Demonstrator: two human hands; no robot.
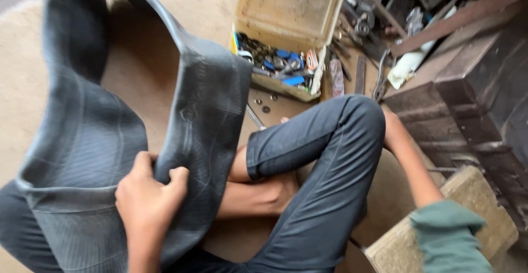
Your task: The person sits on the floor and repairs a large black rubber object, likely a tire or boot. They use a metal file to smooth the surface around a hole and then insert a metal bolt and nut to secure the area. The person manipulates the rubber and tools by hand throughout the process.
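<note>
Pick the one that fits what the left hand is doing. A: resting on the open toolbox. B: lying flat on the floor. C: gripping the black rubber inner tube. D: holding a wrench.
C: the left hand has its fingers curled over a fold of the black rubber inner tube, well away from the open toolbox.

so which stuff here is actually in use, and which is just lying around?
In use:
- black rubber inner tube, floppy and folded
- left hand, gripping the tube's fold

Lying about:
- open beige toolbox with small parts inside
- loose tools on the floor beside it
- white rag
- right hand: hidden behind the knee, only the forearm shows
</note>
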